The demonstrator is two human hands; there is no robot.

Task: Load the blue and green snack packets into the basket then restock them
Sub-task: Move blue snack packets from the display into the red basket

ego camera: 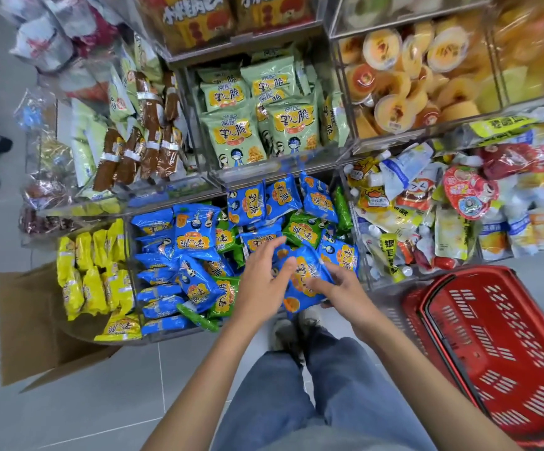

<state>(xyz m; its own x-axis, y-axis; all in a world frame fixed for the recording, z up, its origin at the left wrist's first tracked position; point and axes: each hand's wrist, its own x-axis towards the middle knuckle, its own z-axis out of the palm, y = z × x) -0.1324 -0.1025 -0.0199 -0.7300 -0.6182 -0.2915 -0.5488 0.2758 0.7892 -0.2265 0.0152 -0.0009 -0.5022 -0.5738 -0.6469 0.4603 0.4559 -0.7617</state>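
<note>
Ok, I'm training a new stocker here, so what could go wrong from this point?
The right hand holds the blue packet by one side, so it might slip before reaching the red basket off to the side. The left hand is spread over a loose pile; green packets at the front of the bin could get knocked onto the floor.

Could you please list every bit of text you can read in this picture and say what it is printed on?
"掌心脆": pale green packets, upper bin.
"掌心脆": blue packet in the right hand, and the other blue packets.
"银耳", rest unclear: yellow pouch.
Too blurred: orange packs at the top, jelly cup lids, all small print.
</note>
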